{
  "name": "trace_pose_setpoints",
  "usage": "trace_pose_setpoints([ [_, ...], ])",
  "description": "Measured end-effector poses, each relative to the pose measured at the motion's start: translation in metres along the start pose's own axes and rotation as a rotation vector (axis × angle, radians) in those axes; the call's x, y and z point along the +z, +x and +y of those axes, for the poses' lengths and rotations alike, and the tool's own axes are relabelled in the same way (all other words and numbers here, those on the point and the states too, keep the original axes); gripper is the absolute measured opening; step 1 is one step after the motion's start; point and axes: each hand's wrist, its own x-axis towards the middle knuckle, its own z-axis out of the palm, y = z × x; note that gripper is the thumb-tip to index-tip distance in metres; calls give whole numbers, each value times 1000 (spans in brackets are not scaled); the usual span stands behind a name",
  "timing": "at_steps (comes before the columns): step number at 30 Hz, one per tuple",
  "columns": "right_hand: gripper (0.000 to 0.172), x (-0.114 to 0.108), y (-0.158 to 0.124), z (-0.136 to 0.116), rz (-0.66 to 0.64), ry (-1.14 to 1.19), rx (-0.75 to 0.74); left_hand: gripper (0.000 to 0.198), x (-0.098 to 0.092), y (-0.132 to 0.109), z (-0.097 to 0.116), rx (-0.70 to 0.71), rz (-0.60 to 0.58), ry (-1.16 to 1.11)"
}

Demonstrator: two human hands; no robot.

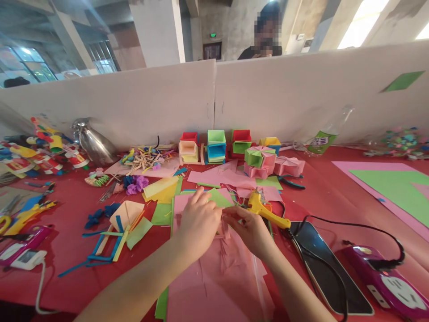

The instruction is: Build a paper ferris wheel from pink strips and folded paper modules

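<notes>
Over a stack of pink paper (214, 295) on the red table, my left hand (199, 223) has its fingers bent and pressed together. A corner of light green paper (219, 197) shows just beyond its fingertips. Close beside it, my right hand (250, 230) pinches with thumb and forefinger, almost touching the left. What lies between the fingers of both hands is mostly hidden. Below them a small pale pink folded piece (223, 231) is partly visible. A yellow hot glue gun (264, 210) lies just past my right hand.
A phone (330, 264) and a purple power strip (385, 277) lie at right, with a black cord across. Folded paper boxes (216, 145) stand along the white partition (134, 103). A stick frame (107, 246), steel jug (95, 143) and plastic bottle (323, 141) are around; a person (263, 49) is beyond.
</notes>
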Motion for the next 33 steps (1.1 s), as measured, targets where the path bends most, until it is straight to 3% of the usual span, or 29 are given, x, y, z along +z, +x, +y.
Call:
trace_pose_setpoints([
  [6,29,-20,-6,7,28,-210,0,9,-1,8,-2,-8,-38,7],
  [11,31,-52,-4,20,-2,-882,197,7,3,4,-2,-31,-66,-22],
  [13,33,-57,-1,26,-45,-1042,269,4,4,6,-4,-34,-81,-36],
  [19,38,-55,5,40,-108,-1069,320,12,-4,2,-13,-69,-79,-105],
  [21,44,-58,4,44,-123,-1057,321,21,-10,-10,-5,-127,-10,-231],
  [23,50,-61,2,49,-133,-1043,313,34,-14,-28,11,-224,90,-501],
  [27,50,-63,-4,57,-114,-1031,292,54,0,-57,52,-486,3,-1229],
  [30,46,-66,-3,58,-51,-1036,281,55,21,-58,69,-700,27,-1406],
  [33,40,-80,0,52,152,-878,188,53,37,-44,71,-815,53,-1478],
])
